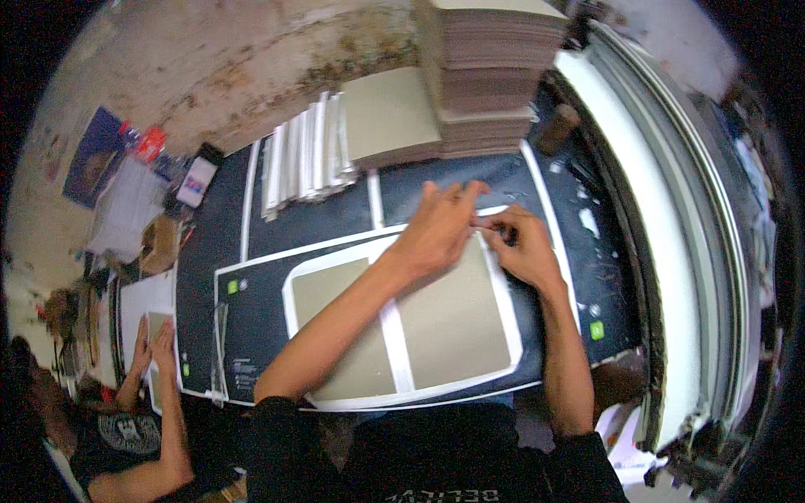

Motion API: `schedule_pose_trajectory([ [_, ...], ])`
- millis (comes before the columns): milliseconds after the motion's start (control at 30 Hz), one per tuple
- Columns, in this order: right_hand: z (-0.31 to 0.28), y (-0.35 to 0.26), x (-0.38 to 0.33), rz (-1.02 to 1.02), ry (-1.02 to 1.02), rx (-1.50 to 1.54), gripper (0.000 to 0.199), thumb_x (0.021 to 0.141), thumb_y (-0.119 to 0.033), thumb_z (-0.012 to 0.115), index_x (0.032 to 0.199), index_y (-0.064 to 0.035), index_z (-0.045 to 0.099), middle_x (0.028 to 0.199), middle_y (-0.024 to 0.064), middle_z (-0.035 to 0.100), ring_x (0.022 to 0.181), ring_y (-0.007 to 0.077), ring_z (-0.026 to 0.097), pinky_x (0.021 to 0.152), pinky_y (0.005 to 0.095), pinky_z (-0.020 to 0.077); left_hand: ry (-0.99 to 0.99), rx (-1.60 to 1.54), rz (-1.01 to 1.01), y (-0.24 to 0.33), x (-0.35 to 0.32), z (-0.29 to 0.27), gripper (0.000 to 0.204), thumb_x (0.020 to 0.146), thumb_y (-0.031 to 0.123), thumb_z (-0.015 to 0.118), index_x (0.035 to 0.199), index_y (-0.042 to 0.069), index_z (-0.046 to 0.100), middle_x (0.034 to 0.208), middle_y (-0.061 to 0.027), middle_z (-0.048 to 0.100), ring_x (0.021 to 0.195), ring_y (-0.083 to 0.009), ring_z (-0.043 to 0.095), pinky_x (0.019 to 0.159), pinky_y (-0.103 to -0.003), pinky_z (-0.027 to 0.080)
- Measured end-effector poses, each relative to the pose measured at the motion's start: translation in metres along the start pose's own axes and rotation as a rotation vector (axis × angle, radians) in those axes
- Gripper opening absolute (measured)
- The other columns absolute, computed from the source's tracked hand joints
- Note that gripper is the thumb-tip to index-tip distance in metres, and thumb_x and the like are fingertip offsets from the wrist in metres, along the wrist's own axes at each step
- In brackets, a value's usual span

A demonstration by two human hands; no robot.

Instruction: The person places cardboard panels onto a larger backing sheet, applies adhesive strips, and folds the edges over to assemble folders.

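Note:
A white sheet (396, 344) lies before me with two flat grey boards on it, a left board (335, 298) and a right board (457, 323), and a white strip shows between them. My left forearm crosses over the left board. At the sheet's far right corner my left hand (438, 225) has bent fingers close to the right hand; what they pinch, if anything, is hidden. My right hand (524, 247) is closed in a pinch at that same corner, thumb and forefinger together on the sheet's edge.
Dark mats with white borders cover the table (314, 222). Behind stand white strips (306, 155), a low board stack (390, 117) and a tall one (499, 84). A long roller machine (671, 226) borders the right. At left are a phone (197, 180) and a co-worker's hands (155, 344).

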State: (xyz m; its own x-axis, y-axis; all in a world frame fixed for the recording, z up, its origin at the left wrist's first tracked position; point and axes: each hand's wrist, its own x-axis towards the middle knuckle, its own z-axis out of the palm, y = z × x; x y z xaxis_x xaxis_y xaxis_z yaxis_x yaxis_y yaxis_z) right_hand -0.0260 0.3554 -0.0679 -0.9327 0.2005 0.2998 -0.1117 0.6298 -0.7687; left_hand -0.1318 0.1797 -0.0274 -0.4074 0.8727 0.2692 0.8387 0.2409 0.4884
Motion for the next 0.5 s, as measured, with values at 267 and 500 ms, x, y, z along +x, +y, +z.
schedule_pose_trajectory([
  [267,0.003,-0.014,0.003,0.010,-0.031,-0.067,0.017,0.084,-0.008,0.073,0.099,0.0005,0.075,0.090,0.0143,0.068,0.077,0.0255,0.063,0.071,0.0359,0.0509,0.070,-0.049,0.002,-0.010,-0.010,0.008,0.060,0.084,0.002,0.068,0.138,0.006,0.041,0.099,-0.0094,0.068,0.111,-0.0313,0.060,0.094,-0.049,0.032],
  [500,0.001,-0.010,0.001,-0.004,-0.039,-0.074,0.016,0.086,-0.012,0.071,0.095,0.0008,0.073,0.091,0.0180,0.068,0.078,0.0314,0.067,0.073,0.0399,0.0539,0.094,-0.142,-0.022,-0.010,-0.021,0.018,0.057,0.088,0.004,0.066,0.138,0.006,0.041,0.107,-0.0104,0.067,0.111,-0.0306,0.060,0.101,-0.052,0.030],
])
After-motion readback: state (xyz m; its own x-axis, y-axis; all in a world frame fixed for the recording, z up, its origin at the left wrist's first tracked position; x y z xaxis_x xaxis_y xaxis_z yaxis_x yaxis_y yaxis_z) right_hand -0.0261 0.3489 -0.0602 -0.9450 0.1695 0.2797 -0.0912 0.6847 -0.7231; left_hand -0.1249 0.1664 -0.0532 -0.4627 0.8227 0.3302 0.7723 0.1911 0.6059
